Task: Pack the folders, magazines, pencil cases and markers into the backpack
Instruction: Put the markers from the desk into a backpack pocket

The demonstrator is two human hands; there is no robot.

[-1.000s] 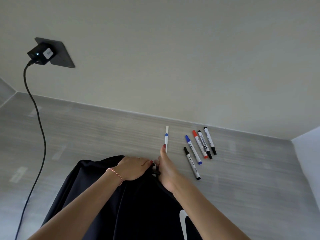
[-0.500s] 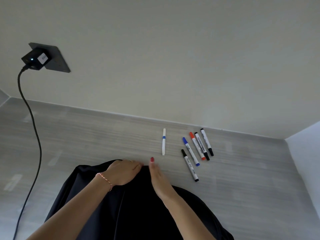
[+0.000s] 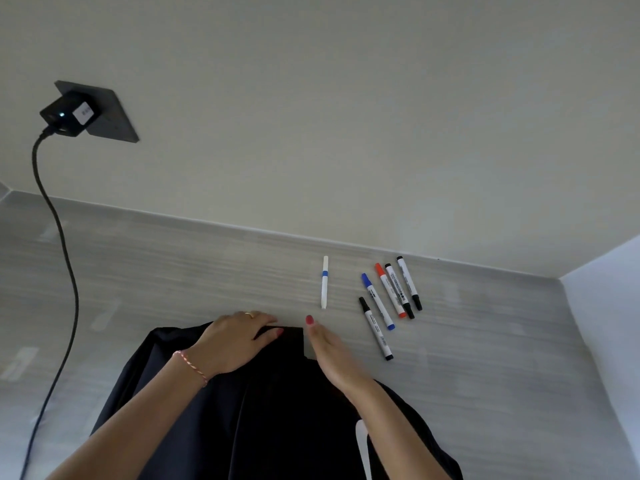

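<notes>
While gripped, backpack (image 3: 277,410) under left hand (image 3: 235,341)

Grey wood-grain counter (image 3: 173,271), streaked with pale patches, meeting a plain off-white wall (image 3: 346,116) along its far edge. Dark square socket plate (image 3: 114,116) on that wall at upper left, black charger (image 3: 69,112) plugged in, small light glowing. Black cable (image 3: 65,258) drooping from it across the counter toward the lower left corner. Paler side wall (image 3: 609,306) at right.

right hand (image 3: 329,351) let go of the backpack (image 3: 270,403) top, fingers now straight; left hand (image 3: 235,341) shifted to grip the top edge.
</notes>
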